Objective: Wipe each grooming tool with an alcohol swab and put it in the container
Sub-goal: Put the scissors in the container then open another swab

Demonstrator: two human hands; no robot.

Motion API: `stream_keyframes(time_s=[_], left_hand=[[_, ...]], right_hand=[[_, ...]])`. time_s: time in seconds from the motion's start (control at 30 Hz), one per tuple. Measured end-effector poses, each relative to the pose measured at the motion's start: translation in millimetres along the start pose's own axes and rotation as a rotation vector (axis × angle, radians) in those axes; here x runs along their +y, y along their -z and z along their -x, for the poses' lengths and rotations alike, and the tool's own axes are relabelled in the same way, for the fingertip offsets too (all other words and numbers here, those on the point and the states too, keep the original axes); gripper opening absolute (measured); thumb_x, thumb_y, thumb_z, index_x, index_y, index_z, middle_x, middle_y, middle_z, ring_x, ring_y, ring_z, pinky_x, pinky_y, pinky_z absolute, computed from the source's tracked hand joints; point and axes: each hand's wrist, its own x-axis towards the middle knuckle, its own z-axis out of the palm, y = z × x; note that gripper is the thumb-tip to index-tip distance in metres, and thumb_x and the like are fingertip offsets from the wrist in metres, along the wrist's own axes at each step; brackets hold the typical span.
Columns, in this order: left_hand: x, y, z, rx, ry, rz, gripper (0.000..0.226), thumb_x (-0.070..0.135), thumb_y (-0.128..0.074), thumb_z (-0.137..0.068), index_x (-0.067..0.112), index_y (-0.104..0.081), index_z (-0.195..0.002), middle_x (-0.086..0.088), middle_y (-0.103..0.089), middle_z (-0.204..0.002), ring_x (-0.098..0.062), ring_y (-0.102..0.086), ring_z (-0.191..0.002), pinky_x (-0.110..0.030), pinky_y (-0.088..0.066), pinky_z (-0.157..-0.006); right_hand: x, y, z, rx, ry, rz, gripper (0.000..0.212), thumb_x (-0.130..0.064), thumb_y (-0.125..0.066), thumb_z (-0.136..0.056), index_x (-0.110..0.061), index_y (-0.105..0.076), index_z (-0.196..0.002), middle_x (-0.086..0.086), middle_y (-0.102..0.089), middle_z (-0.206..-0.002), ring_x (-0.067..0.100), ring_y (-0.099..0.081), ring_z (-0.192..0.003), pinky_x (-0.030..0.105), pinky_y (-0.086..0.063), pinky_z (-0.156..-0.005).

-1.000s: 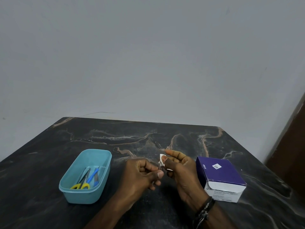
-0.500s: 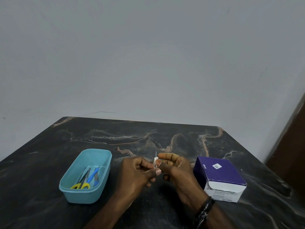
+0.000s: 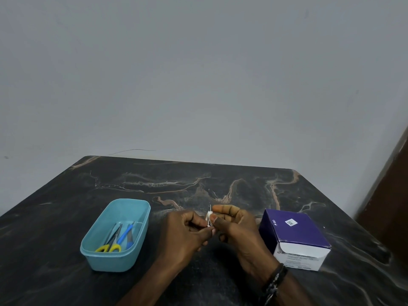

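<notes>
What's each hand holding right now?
Left hand: closed, pinching a thin metal tool at its lower end.
Right hand: closed, pinching a white swab around the tool.

A dark marble-patterned table point(image 3: 220, 180) with tan and pale veins stands against a plain grey-white wall point(image 3: 198, 74), which rises behind its far edge under dim, even light. To the right of the table, a dark brown wooden surface point(image 3: 393, 184) runs along the wall's edge.
</notes>
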Motion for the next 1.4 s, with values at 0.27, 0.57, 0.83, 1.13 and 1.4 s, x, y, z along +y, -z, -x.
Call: stream_keyframes(time_s=[0.27, 0.57, 0.83, 1.13, 1.4], left_hand=[[1.6, 0.0, 1.5, -0.034, -0.047, -0.041, 0.017, 0.008, -0.085, -0.067, 0.012, -0.069, -0.064, -0.004, -0.069, -0.055, -0.009, -0.061, -0.045, -0.021, -0.045, -0.046], [0.2, -1.2, 1.1, -0.017, -0.076, -0.048, 0.014, 0.008, -0.083, -0.069, 0.011, -0.070, -0.066, -0.003, -0.069, -0.055, -0.006, -0.061, -0.045, -0.019, -0.045, -0.047], [-2.6, -0.7, -0.9, -0.105, -0.064, -0.054, 0.016, 0.009, -0.083, -0.069, 0.012, -0.069, -0.064, -0.006, -0.070, -0.055, -0.015, -0.065, -0.048, -0.023, -0.048, -0.048], [0.7, -3.4, 0.2, -0.106, 0.012, 0.092, 0.013, 0.003, -0.081, -0.072, 0.004, -0.068, -0.073, -0.014, -0.071, -0.063, -0.025, -0.070, -0.058, -0.029, -0.056, -0.053], [1.2, -1.6, -1.5, -0.083, 0.092, 0.197, 0.013, 0.001, -0.076, -0.077, -0.003, -0.066, -0.084, -0.017, -0.073, -0.069, -0.023, -0.070, -0.060, -0.029, -0.056, -0.056]], right_hand=[[-0.9, 0.3, 1.5, 0.028, 0.026, -0.024, 0.021, 0.002, -0.067, -0.084, -0.005, -0.064, -0.104, 0.008, -0.076, -0.080, 0.013, -0.067, -0.062, 0.022, -0.048, -0.051], [0.0, 1.3, -0.3, 0.031, 0.002, -0.020, 0.020, -0.002, -0.067, -0.085, -0.008, -0.065, -0.104, 0.012, -0.076, -0.089, 0.025, -0.068, -0.078, 0.038, -0.047, -0.068], [1.2, 3.2, -2.3, 0.062, 0.006, -0.074, 0.020, -0.001, -0.067, -0.084, -0.006, -0.064, -0.104, 0.012, -0.076, -0.085, 0.021, -0.068, -0.074, 0.032, -0.047, -0.062], [1.7, 7.6, -5.7, 0.066, -0.003, -0.146, 0.021, -0.006, -0.071, -0.082, -0.008, -0.067, -0.103, 0.010, -0.076, -0.088, 0.021, -0.063, -0.076, 0.035, -0.045, -0.069], [3.6, 5.2, -3.9, 0.061, 0.007, -0.125, 0.026, -0.011, -0.075, -0.079, -0.008, -0.067, -0.103, 0.012, -0.076, -0.088, 0.017, -0.064, -0.072, 0.025, -0.043, -0.056]])
